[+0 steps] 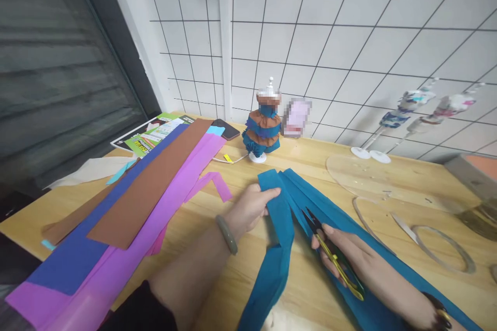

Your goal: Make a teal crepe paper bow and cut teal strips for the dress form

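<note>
Between the thumb and fingers of my left hand [254,204] is the top of a teal crepe paper strip [281,230], which hangs down toward the front of the table. My right hand [347,251] grips a pair of thread snips [336,261] with yellow handles. Their dark blades stand slightly apart and point up toward the teal paper. Under and beside the right hand lies a larger folded length of teal crepe paper [322,194], running to the lower right. Beyond both hands stands a small dress form [264,129] wearing a ruffled teal and brown paper dress.
Brown [155,186], blue [73,264] and purple [182,181] paper strips are stacked on the left. A dark phone [226,131] lies behind them. On the right are a clear round sheet [349,176], a tape ring [442,248] and two dressed stands [406,108]. A gridded wall [330,5] bounds the back.
</note>
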The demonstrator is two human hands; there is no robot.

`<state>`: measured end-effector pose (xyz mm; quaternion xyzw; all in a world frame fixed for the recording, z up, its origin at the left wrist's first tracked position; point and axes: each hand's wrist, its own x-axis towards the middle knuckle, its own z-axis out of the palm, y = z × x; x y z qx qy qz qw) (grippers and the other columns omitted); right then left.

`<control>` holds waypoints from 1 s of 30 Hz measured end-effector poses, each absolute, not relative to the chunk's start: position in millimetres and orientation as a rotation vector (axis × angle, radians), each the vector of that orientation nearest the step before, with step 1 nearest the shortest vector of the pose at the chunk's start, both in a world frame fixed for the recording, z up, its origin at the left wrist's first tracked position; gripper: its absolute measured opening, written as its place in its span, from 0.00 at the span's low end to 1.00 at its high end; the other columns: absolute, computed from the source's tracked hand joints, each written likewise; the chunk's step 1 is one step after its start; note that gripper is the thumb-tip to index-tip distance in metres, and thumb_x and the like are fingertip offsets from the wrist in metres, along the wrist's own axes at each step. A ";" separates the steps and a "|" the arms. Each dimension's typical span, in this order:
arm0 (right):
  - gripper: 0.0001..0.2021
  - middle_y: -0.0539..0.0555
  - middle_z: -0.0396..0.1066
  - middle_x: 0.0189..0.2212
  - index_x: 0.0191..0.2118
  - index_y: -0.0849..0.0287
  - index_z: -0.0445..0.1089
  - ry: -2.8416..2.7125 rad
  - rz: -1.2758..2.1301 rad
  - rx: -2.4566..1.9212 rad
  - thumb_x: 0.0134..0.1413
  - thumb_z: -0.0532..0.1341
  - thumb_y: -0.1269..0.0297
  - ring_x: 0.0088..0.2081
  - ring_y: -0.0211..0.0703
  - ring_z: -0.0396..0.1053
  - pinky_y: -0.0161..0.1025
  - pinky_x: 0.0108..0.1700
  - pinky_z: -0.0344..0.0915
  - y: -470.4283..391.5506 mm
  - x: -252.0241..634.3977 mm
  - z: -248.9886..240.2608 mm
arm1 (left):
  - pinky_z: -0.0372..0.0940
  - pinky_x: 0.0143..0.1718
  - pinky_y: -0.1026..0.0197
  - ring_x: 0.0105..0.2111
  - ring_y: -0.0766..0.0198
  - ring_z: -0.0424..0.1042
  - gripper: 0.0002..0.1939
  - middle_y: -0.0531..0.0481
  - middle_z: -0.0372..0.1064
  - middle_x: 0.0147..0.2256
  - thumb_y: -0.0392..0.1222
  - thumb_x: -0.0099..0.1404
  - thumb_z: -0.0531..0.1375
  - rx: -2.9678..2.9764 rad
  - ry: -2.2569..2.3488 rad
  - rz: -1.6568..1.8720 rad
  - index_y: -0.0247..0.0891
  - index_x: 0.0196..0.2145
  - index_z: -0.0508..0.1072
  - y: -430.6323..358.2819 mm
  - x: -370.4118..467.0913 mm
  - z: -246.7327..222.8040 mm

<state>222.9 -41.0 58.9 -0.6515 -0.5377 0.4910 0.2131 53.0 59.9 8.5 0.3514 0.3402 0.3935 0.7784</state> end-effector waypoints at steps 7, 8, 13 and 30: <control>0.25 0.49 0.65 0.18 0.30 0.55 0.68 -1.532 1.369 -1.783 0.54 0.43 0.42 0.24 0.41 0.65 0.37 0.33 0.64 -44.9 224.6 63.0 | 0.63 0.28 0.62 0.29 0.63 0.70 0.12 0.45 0.72 0.32 0.41 0.50 0.64 0.744 0.734 0.873 0.33 0.32 0.72 57.6 54.7 6.8; 0.24 0.49 0.65 0.19 0.31 0.55 0.68 -1.527 1.368 -1.766 0.56 0.43 0.43 0.23 0.40 0.64 0.37 0.33 0.63 -42.5 223.8 63.0 | 0.64 0.29 0.62 0.29 0.63 0.70 0.12 0.44 0.72 0.32 0.41 0.50 0.64 0.744 0.726 0.882 0.32 0.32 0.72 57.5 55.1 5.7; 0.23 0.47 0.63 0.17 0.34 0.58 0.67 -1.499 1.432 -1.574 0.58 0.43 0.47 0.21 0.36 0.60 0.34 0.27 0.59 -18.4 219.2 54.4 | 0.64 0.30 0.61 0.28 0.64 0.70 0.12 0.46 0.72 0.31 0.41 0.50 0.63 0.775 0.705 0.901 0.33 0.33 0.73 58.4 55.0 2.9; 0.22 0.46 0.62 0.14 0.31 0.60 0.66 -1.499 1.407 -1.446 0.58 0.45 0.47 0.16 0.34 0.57 0.33 0.21 0.56 14.5 216.4 16.9 | 0.63 0.22 0.64 0.25 0.64 0.69 0.13 0.45 0.71 0.29 0.42 0.50 0.61 0.950 0.977 0.800 0.34 0.34 0.73 66.6 47.8 -5.3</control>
